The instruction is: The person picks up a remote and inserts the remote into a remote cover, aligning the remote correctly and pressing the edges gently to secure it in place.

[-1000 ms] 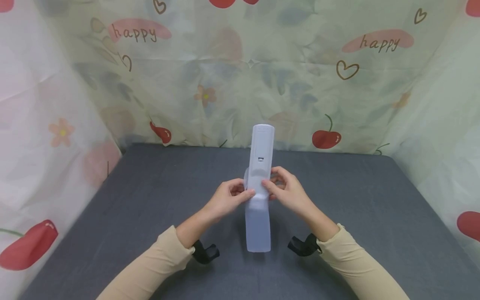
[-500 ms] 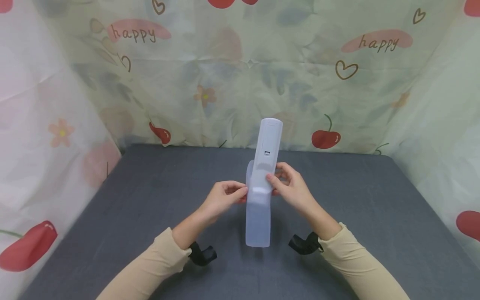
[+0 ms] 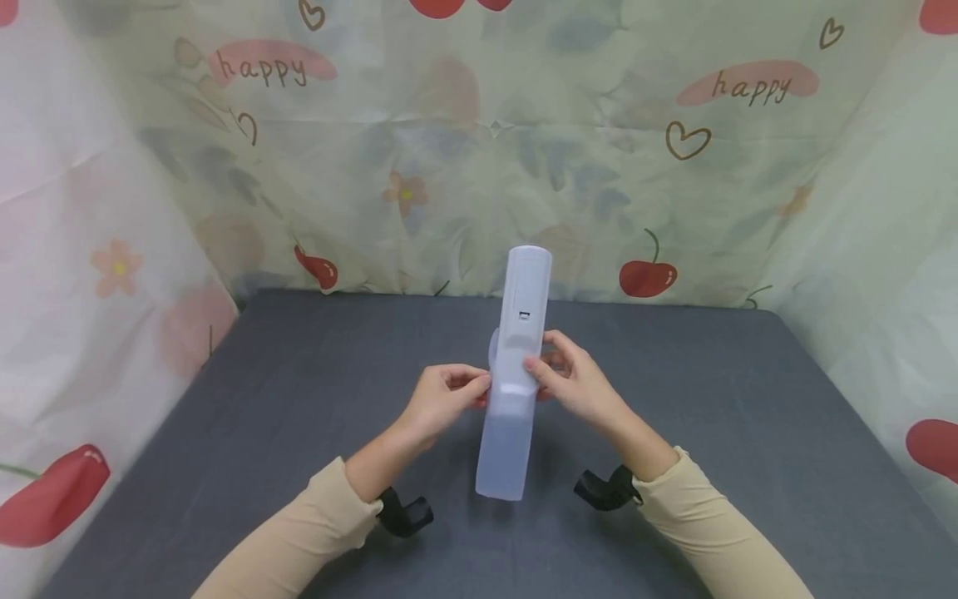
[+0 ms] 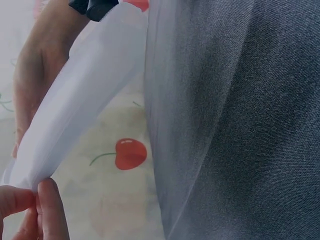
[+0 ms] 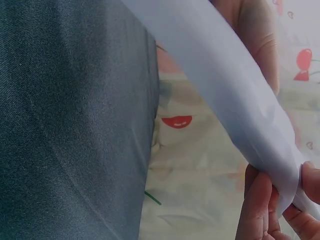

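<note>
A long white device with a small dark port and a translucent lower part is held up over the dark table, its lower end leaning slightly left. The right hand grips its middle from the right, thumb on the face, other fingers behind. On the other side the left hand pinches the left edge between thumb and fingers. In the left wrist view, thumb and fingertips of the left hand meet at the end of the pale body. The right wrist view shows the right hand around the white body.
A dark grey cloth-covered table lies beneath. Behind it hangs a patterned curtain, with more curtain at both sides. Black wrist mounts stick out from the cuffs of both beige sleeves.
The left hand has slid from the face of the device to its left edge. The device rose and tilted right, then came back down, its lower end swinging left. The right hand keeps its hold.
</note>
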Demonstrator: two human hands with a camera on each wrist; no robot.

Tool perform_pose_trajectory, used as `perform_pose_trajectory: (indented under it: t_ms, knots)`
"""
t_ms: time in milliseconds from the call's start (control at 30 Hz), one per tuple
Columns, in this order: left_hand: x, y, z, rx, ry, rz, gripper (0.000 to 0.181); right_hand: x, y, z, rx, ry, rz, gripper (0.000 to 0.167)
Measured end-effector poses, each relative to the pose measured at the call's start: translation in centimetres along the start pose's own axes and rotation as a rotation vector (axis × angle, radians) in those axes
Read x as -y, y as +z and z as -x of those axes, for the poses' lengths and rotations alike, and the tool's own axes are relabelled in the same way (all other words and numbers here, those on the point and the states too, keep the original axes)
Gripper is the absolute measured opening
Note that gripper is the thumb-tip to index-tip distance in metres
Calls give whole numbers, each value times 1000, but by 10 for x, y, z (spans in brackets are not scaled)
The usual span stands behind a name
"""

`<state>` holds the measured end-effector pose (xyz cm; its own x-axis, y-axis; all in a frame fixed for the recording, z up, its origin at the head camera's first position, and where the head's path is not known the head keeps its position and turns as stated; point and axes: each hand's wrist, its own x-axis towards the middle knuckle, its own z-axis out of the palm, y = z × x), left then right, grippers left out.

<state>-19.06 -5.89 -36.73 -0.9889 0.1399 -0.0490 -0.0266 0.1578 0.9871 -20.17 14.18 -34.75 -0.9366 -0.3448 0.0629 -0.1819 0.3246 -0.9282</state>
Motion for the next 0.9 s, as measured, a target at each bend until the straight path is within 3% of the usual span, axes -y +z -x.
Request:
perform_pose_trajectory:
  t_ms: [500,667,900]
  knots:
    - [2,1,-1,-16,-16,21,18,-1,-3,-1,66,-1,29,42]
    - [2,0,-2,38,-53,27,20,-3,-4,-2,76,5,19,41]
    - [-2,0,-1,179,-53,-25,34,-7,-4,-2,42,23,21,41]
